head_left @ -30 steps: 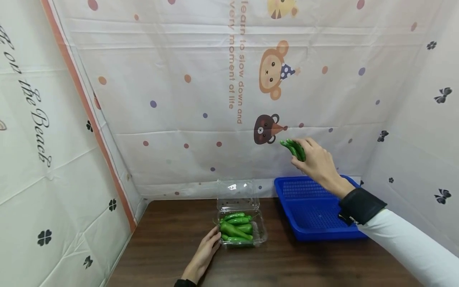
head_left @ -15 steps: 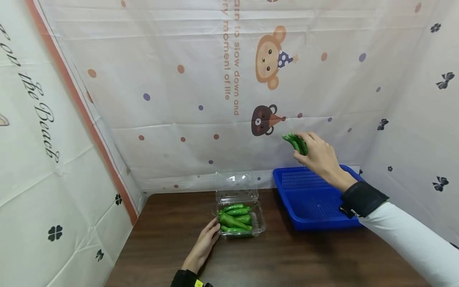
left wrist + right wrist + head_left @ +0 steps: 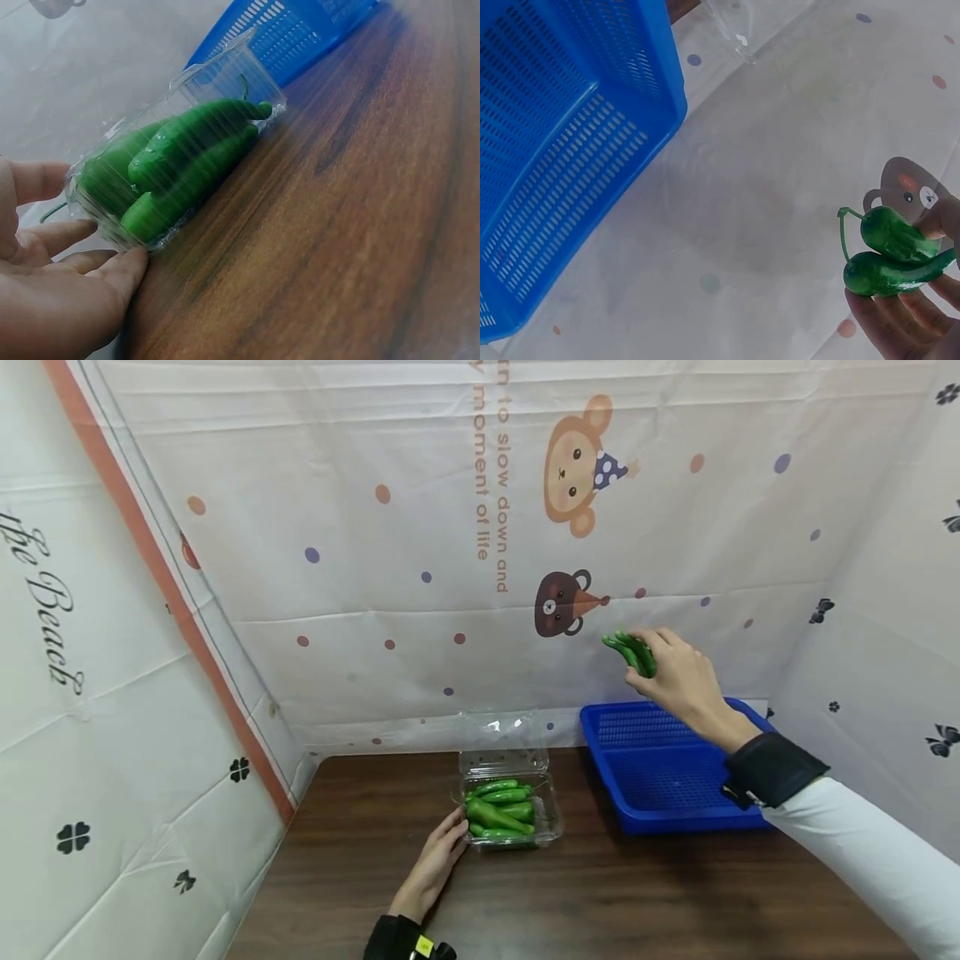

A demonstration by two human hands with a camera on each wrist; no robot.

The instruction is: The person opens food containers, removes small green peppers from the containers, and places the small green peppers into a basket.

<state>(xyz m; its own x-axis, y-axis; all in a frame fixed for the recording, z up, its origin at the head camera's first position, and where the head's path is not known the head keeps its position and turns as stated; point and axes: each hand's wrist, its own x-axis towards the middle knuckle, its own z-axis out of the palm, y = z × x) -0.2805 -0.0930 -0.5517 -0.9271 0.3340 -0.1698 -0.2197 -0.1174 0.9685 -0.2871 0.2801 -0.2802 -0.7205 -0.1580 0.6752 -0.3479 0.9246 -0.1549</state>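
My right hand [image 3: 678, 672] is raised above the blue basket [image 3: 660, 768] and grips two green peppers [image 3: 632, 652]. In the right wrist view the peppers [image 3: 889, 251] sit between my fingers [image 3: 900, 322], stems to the left, with the blue basket [image 3: 562, 150] below. A clear plastic clamshell box [image 3: 506, 806] with its lid up holds several green peppers [image 3: 498, 810] on the brown table [image 3: 570, 902]. My left hand [image 3: 438, 864] rests on the table, straight fingers touching the box's left side. The left wrist view shows the box [image 3: 172, 165] against my fingertips [image 3: 124, 266].
Patterned cloth walls [image 3: 450, 568] close in the table at the back, left and right. The blue basket stands at the back right, against the back cloth. Bare wood lies in front of the box and basket.
My right hand with the peppers has stayed raised over the basket, barely shifting. The left hand has kept still at the box. The head view has tilted slightly.
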